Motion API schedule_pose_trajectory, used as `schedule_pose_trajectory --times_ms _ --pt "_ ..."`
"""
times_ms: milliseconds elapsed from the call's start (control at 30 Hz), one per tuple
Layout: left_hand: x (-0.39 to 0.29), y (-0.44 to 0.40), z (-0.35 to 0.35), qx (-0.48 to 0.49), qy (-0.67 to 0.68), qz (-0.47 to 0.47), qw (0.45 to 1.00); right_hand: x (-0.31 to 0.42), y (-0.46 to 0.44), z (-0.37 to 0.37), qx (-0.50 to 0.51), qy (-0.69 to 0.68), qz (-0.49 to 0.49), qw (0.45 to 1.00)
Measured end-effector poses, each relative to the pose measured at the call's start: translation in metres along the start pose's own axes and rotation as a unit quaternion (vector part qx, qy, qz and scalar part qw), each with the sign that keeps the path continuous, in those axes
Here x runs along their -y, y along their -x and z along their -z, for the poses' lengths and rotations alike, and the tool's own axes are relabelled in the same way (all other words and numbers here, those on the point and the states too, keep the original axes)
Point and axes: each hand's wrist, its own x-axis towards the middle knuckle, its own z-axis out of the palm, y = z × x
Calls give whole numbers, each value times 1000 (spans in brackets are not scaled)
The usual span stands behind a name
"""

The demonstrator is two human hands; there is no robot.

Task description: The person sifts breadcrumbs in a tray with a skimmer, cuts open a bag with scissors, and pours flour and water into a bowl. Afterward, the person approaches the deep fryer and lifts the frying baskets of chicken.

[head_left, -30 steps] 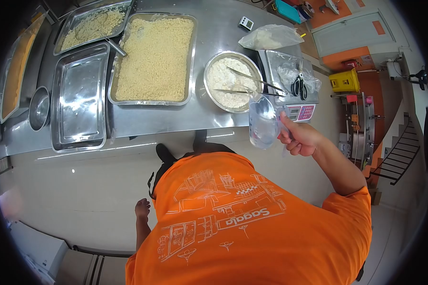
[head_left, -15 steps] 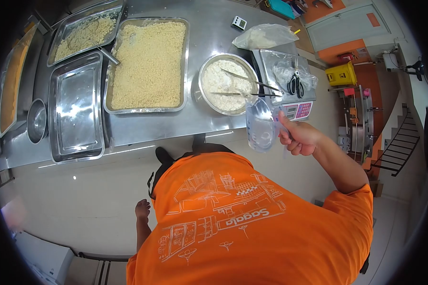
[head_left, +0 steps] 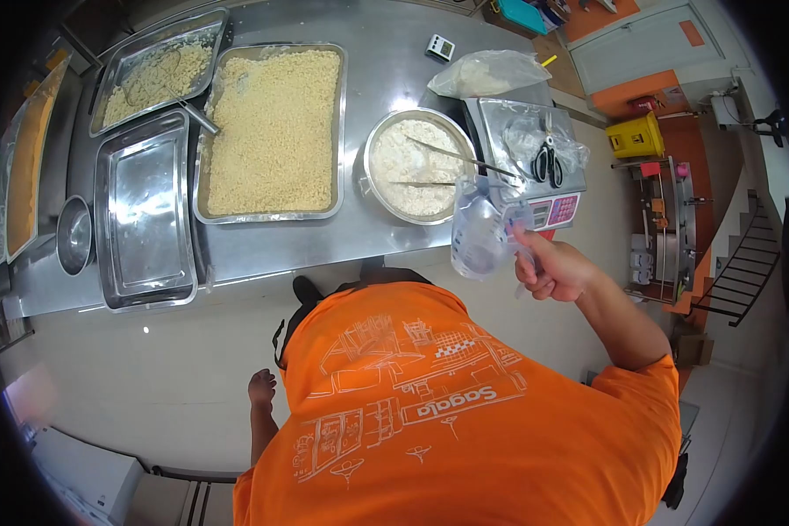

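My right hand (head_left: 552,265) is closed around the handle of a clear plastic measuring jug (head_left: 478,241) with blue markings. The jug is in front of the table edge, its far end close to the bowl's right rim; whether it holds liquid I cannot tell. A round metal bowl (head_left: 381,188) contains white flour-like powder (head_left: 412,162), with a pair of metal tongs (head_left: 447,153) resting across it. My left hand (head_left: 262,386) hangs low by my side, empty, fingers loosely bent and slightly apart.
Right of the bowl, a digital scale (head_left: 548,209) carries a plastic bag and black-handled scissors (head_left: 547,165). Behind lie a filled plastic bag (head_left: 491,74) and a timer (head_left: 440,47). Leftward are a crumb-filled tray (head_left: 340,131), a bare metal tray (head_left: 145,219) and a small bowl (head_left: 74,237).
The view has shifted slightly, so the trays and bowl sit a little lower. My right hand still holds the measuring jug, turned slightly. My left hand stays put.
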Motion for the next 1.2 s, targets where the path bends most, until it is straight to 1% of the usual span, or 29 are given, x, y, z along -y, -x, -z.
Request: schedule_pose_trajectory --times_ms 67,133,167,267,300,367,400,467,500,567,600,633,667,733,767,800,833,867,900,933,1000,1033,1067,1100,1133,1167,1200 --pt "0 3 -1 5 -3 1 1000 2 0 5 26 -16 13 999" --pt "1 9 -5 0 -15 3 1000 8 2 11 64 -30 67 995" --pt "2 13 -7 0 -29 5 1000 13 0 14 68 -28 68 995" --pt "8 24 -20 -34 6 2 999 43 -17 16 147 -36 186 971" --pt "9 31 -26 -40 15 3 999 56 -27 13 154 -28 185 970" --pt "8 51 -38 -58 57 -4 997 88 -51 2 147 -78 265 950" --pt "11 63 -43 -68 67 -1 995 104 -66 -7 159 -70 262 949" --pt "18 84 -58 -81 101 -11 992 141 -97 -21 110 -122 275 947" --pt "29 92 -64 -91 113 -8 989 162 -117 -20 123 -112 272 948" --pt "57 110 -75 -93 122 -51 987 196 -164 -23 151 -112 265 946" --pt "61 130 -85 -135 69 -42 987 203 -182 -25 171 -102 267 943" --pt "84 134 -91 -160 64 -56 983 214 -200 -25 141 -122 239 953" --pt "125 125 -93 -175 73 -70 979 229 -216 -29 113 -142 213 960" --pt "165 143 -105 -190 30 -24 981 244 -233 -26 174 -193 180 949" --pt "173 160 -114 -196 38 -13 980 247 -235 -30 186 -204 185 943" --pt "160 187 -121 -207 24 12 978 246 -236 -32 192 -215 188 939" --pt "155 207 -122 -178 -25 -14 984 245 -240 -32 203 -208 195 937" --pt "185 201 -122 -195 -66 -58 977 245 -250 -31 202 -216 191 936" --pt "195 208 -123 -196 24 -19 980 247 -258 -32 199 -223 187 936" --pt "199 218 -123 -205 115 19 972 247 -265 -34 207 -213 196 934" --pt "282 167 -112 -180 119 56 975 250 -276 -42 203 -262 198 923" --pt "320 144 -106 -167 121 75 976 249 -286 -49 207 -257 206 921" --pt "335 132 -90 -167 91 64 980 247 -296 -56 137 -314 253 905" --pt "350 121 -75 -167 61 53 983 247 -293 -66 69 -369 300 877" --pt "353 118 -58 -169 31 42 984 236 -278 -75 21 -350 368 861" --pt "358 114 -34 -169 44 30 984 222 -264 -85 -26 -327 431 841" --pt "356 114 -9 -170 57 19 984 218 -259 -86 -65 -338 446 826"
